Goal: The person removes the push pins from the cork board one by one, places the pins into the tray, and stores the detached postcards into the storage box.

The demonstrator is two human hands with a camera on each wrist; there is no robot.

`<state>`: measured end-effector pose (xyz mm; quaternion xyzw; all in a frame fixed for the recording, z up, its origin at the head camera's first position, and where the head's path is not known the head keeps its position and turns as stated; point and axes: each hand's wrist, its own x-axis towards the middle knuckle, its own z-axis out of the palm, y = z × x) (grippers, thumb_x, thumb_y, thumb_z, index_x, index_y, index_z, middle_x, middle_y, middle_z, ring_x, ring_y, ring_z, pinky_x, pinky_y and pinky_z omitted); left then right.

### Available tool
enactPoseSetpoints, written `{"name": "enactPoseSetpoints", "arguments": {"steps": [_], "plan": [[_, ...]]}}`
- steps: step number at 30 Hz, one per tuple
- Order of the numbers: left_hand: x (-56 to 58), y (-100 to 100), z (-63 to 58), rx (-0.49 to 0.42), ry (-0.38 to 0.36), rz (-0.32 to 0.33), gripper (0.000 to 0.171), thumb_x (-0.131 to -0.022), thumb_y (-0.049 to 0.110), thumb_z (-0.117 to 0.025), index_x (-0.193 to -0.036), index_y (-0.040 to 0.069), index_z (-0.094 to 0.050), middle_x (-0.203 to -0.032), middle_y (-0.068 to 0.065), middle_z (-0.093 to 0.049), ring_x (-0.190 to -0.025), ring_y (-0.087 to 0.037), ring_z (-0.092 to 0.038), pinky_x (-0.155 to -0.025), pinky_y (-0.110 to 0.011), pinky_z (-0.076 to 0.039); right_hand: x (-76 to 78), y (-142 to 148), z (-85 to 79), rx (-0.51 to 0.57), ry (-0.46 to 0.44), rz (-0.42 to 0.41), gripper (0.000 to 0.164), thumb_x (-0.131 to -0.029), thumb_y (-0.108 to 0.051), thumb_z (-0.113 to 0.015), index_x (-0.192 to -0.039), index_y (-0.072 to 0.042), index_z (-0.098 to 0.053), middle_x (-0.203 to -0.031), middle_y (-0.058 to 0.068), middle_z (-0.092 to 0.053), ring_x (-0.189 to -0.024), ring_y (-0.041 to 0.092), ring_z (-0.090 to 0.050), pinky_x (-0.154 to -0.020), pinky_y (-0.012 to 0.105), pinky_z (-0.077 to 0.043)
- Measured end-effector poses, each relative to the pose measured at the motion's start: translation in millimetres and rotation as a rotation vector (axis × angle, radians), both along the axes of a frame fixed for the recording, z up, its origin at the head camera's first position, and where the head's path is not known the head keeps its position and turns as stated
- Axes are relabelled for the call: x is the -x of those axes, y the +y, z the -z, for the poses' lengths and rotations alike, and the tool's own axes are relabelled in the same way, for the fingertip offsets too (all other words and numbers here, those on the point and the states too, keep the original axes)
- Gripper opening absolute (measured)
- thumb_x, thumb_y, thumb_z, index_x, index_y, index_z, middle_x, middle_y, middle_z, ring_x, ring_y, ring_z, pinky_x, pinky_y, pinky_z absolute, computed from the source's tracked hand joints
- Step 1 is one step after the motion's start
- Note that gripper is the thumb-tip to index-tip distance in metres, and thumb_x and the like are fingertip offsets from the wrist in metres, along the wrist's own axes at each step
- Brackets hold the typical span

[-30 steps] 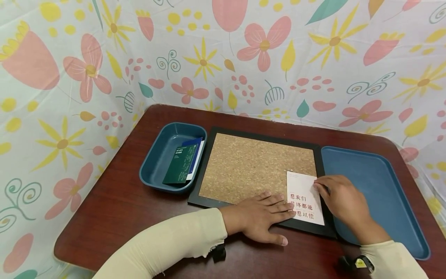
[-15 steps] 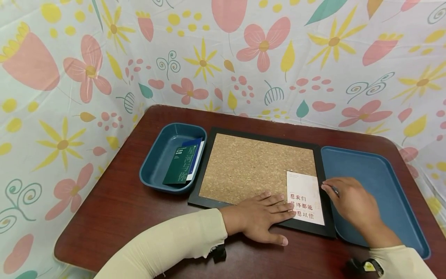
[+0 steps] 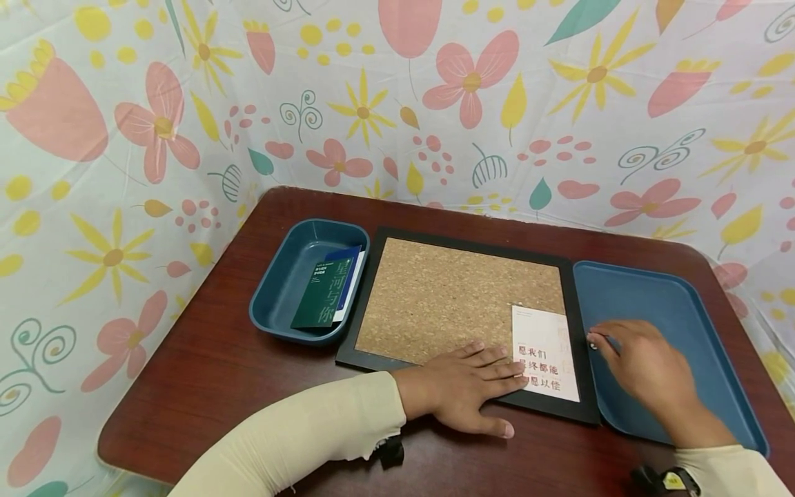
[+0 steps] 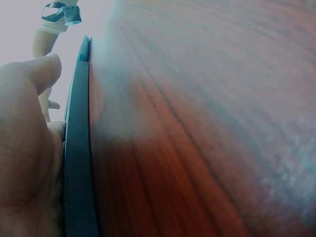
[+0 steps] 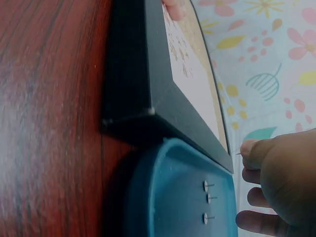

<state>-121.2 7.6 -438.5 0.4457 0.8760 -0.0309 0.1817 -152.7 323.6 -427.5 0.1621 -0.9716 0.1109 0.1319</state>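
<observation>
A cork board [image 3: 459,297] in a black frame [image 3: 580,359] lies on the table. At its lower right corner rests a white card [image 3: 543,338] with red characters. My left hand [image 3: 462,386] lies flat, fingers spread, across the frame's near edge, with fingertips on the card's left side. To the right of the frame, my right hand [image 3: 649,369] is above the blue tray [image 3: 671,297], pinching a thumbtack [image 5: 239,153] between thumb and forefinger. Several more thumbtacks, one of them a silver thumbtack [image 5: 206,218], show in the tray in the right wrist view.
A deep blue bin [image 3: 279,297] stands left of the board. It holds a dark green card [image 3: 321,290] over blue and white ones. A flowered cloth [image 3: 397,103] hangs behind the reddish-brown table [image 3: 248,386].
My right hand has moved right, off the card's right edge and across the frame to above the blue tray. The left hand and the card have stayed put.
</observation>
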Motion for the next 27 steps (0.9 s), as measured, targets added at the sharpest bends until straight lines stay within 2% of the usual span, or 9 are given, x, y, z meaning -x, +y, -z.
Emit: {"name": "enactPoseSetpoints", "arguments": {"steps": [10, 18, 27], "plan": [[0.6, 0, 0.7, 0.001, -0.006, 0.004, 0.079, -0.092, 0.085, -0.013, -0.157, 0.048, 0.014, -0.159, 0.029, 0.024, -0.148, -0.002, 0.026, -0.120, -0.030, 0.015, -1.2, 11, -0.2, -0.007, -0.044, 0.030, 0.018, -0.092, -0.020, -0.078, -0.106, -0.009, -0.079, -0.113, 0.020, -0.071, -0.111, 0.043, -0.057, -0.075, 0.066, -0.049], [0.4, 0, 1.0, 0.004, -0.005, 0.005, 0.080, -0.092, 0.085, -0.013, -0.157, 0.047, 0.014, -0.159, 0.029, 0.025, -0.148, -0.002, 0.026, -0.120, -0.031, 0.015, -1.5, 17, 2.3, -0.021, -0.042, 0.035, 0.018, -0.093, -0.022, -0.077, -0.106, -0.009, -0.079, -0.111, 0.021, -0.071, -0.110, 0.044, -0.057, -0.072, 0.066, -0.051], [0.5, 0, 0.5, 0.006, -0.004, 0.008, 0.080, -0.092, 0.084, -0.014, -0.157, 0.048, 0.015, -0.159, 0.028, 0.024, -0.148, -0.003, 0.026, -0.120, -0.031, 0.015, -1.7, 19, 4.3, -0.017, -0.041, 0.030, 0.018, -0.090, -0.020, -0.080, -0.104, -0.009, -0.079, -0.110, 0.020, -0.072, -0.109, 0.043, -0.058, -0.073, 0.065, -0.051]]}}
